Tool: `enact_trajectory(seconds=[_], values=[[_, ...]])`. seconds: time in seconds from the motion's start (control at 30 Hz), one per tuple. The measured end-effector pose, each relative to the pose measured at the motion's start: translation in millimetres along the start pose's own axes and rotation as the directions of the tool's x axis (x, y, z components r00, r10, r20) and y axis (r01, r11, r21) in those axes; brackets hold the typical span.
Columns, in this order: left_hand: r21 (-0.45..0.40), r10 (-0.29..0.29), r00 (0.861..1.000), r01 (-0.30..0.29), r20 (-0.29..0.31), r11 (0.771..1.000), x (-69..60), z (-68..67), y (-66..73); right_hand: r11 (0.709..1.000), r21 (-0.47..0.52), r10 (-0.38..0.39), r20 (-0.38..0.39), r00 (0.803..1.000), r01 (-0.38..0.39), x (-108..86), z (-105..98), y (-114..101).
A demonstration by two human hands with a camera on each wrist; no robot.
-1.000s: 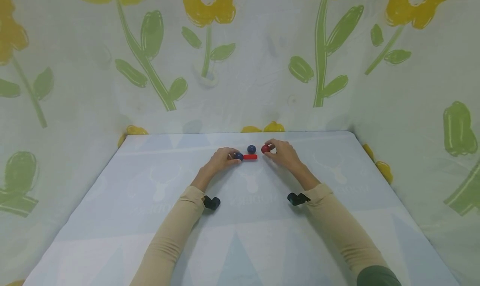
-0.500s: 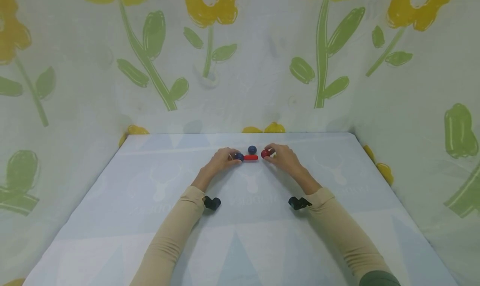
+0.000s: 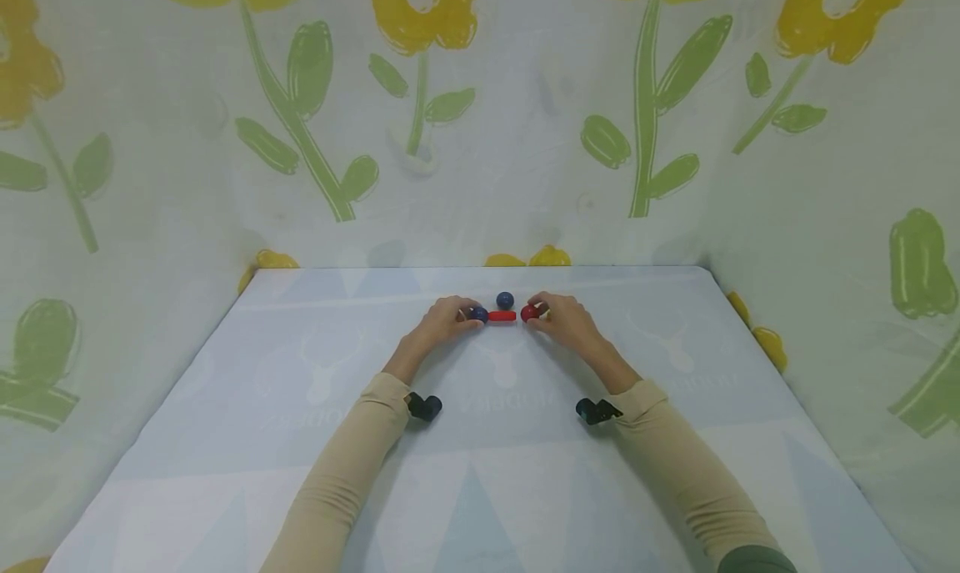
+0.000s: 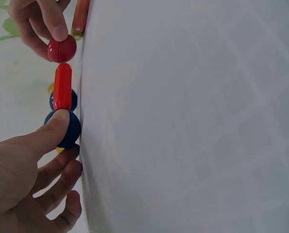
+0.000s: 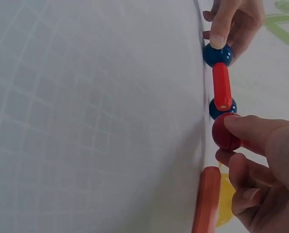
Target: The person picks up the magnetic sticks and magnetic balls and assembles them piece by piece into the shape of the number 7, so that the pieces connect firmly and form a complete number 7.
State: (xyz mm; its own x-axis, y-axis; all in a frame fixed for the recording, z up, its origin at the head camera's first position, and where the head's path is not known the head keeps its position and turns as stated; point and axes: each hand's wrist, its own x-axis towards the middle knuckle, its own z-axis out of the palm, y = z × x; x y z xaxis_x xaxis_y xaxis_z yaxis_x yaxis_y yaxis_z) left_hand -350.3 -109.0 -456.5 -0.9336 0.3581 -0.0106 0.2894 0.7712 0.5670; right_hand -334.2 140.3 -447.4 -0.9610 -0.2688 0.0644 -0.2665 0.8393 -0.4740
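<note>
My left hand pinches a dark blue ball between thumb and fingers. From that ball a short red rod sticks out toward the right, its near end against the ball. My right hand pinches a red ball, level with the rod's free end. A narrow gap shows between the rod and the red ball in the head view. Behind the rod stands a second dark blue ball, held by neither hand and partly covered by the rod in both wrist views.
An orange-red rod lies beside my right hand, seen in both wrist views. The pale patterned tabletop stretches toward me. Close behind the balls is the table's far edge, with a flower-printed curtain beyond and at the sides.
My right hand has come slightly nearer to me, bringing the red ball down into line with the red rod's end. The left hand and the blue balls look almost unmoved.
</note>
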Motion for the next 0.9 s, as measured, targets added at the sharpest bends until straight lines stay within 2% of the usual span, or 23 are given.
enact_trajectory(seconds=[0.33,0.9], values=[[-0.002,0.012,1.000,-0.012,0.001,1.000,0.6,0.1,-0.8,1.000,0.003,-0.013,0.008,1.000,0.013,-2.0,-0.2,0.5],[-0.011,0.019,1.000,-0.019,-0.004,1.000,-1.1,-2.0,0.6,1.000,-0.010,0.015,0.021,1.000,-0.014,1.9,2.1,-1.1]])
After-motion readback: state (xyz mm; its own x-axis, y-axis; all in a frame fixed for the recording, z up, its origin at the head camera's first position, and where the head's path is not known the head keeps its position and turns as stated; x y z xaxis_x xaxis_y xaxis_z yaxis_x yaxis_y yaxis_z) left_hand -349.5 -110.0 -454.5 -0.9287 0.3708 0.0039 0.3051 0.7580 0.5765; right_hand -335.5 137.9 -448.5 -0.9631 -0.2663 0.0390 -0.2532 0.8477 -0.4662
